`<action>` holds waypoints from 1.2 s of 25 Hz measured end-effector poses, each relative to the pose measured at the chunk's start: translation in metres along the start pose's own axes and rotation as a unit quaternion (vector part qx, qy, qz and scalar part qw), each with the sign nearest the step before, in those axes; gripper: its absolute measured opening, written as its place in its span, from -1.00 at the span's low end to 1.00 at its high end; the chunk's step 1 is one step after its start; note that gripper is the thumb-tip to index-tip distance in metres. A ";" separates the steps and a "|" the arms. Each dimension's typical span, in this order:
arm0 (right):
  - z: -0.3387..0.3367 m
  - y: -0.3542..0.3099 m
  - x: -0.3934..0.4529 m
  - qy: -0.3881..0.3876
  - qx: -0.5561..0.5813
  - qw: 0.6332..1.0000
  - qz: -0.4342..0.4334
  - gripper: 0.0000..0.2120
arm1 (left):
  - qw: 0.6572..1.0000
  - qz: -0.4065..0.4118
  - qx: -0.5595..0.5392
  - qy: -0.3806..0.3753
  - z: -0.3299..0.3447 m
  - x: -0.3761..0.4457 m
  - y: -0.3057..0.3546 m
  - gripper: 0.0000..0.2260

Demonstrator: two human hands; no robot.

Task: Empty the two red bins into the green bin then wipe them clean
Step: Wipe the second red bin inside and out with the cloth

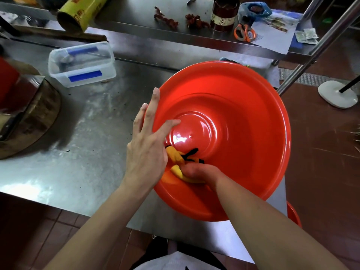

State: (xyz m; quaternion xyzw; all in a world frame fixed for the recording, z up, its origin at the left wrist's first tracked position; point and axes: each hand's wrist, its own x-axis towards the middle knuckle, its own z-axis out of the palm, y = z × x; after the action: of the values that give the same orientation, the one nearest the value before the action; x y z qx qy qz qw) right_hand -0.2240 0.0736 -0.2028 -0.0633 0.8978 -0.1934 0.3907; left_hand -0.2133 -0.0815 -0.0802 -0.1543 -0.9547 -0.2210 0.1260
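The large round red plastic bin (233,121) lies upside down on the near right part of the stainless steel table (93,152), its glossy ringed base facing up and its wide rim overhanging the table's right edge. The right hand (198,170) is curled on a crumpled yellow cloth with black stripes (180,159), pressing it against the near slope; most of the cloth is hidden under both hands. The left hand (148,139) lies flat on the bin's left side, fingers straight and spread.

A second red bin (294,215) shows only as a sliver below the table, near right. Far left sits a clear plastic lidded box with blue clips (81,64); a round wooden chopping block (29,117) is cut off at the left edge. On the far shelf lie orange-handled scissors (244,33) and a yellow cylindrical tin (81,10) on its side, its red lettering too blurred to read.
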 end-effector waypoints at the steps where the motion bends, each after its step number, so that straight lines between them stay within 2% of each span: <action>1: 0.001 0.002 0.002 0.002 -0.013 1.000 -0.006 -0.39 | 1.000 0.002 -0.006 -0.001 0.000 0.001 -0.001 -0.43; 5: -0.002 0.002 0.007 -0.073 0.058 0.994 0.060 -0.50 | 0.999 0.008 -0.029 -0.013 -0.007 0.006 -0.003 -0.52; 7: -0.001 0.006 0.005 -0.087 0.043 0.993 0.071 -0.51 | 0.999 0.027 -0.038 -0.021 -0.011 0.011 -0.003 -0.58; 8: 0.002 0.008 0.004 -0.081 0.021 0.995 0.053 -0.49 | 0.998 0.041 -0.036 -0.029 -0.013 0.013 -0.003 -0.61; 11: 0.022 0.021 0.011 0.017 -0.079 0.995 -0.050 -0.30 | 0.995 0.085 -0.020 -0.055 -0.021 0.021 -0.005 -0.64; 15: 0.028 0.018 0.021 0.039 -0.098 0.993 -0.051 -0.21 | 0.987 0.139 0.003 -0.084 -0.031 0.032 -0.007 -0.67; 19: 0.023 0.024 0.027 0.021 -0.066 0.997 -0.018 -0.22 | 0.984 0.163 0.022 -0.076 -0.032 0.045 -0.007 -0.63; 20: 0.020 0.024 0.028 0.006 -0.038 0.999 0.018 -0.24 | 0.984 0.161 0.033 -0.074 -0.029 0.048 -0.009 -0.61; 23: 0.019 0.034 0.043 -0.013 -0.015 0.999 0.026 -0.31 | 0.992 0.103 0.072 -0.029 -0.025 0.051 -0.013 -0.44; 24: 0.022 0.036 0.043 -0.006 -0.012 0.999 0.031 -0.32 | 0.995 0.066 0.071 -0.001 -0.027 0.048 -0.012 -0.39; 27: 0.018 0.039 0.051 -0.063 0.052 0.996 0.042 -0.29 | 0.997 0.003 0.031 0.065 -0.032 0.024 -0.010 -0.35; 29: 0.016 0.038 0.054 -0.049 0.058 0.995 0.057 -0.31 | 0.999 -0.008 0.006 0.051 -0.026 -0.004 -0.007 -0.29; 30: 0.015 0.036 0.057 -0.040 0.055 0.997 0.048 -0.24 | 0.999 -0.016 -0.008 0.035 -0.021 -0.017 -0.006 -0.25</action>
State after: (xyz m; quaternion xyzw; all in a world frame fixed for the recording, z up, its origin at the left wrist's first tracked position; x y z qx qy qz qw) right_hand -0.2506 0.0871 -0.2652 -0.0061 0.8714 -0.2211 0.4378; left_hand -0.1962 -0.1004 -0.0700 -0.1324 -0.9502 -0.2363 0.1540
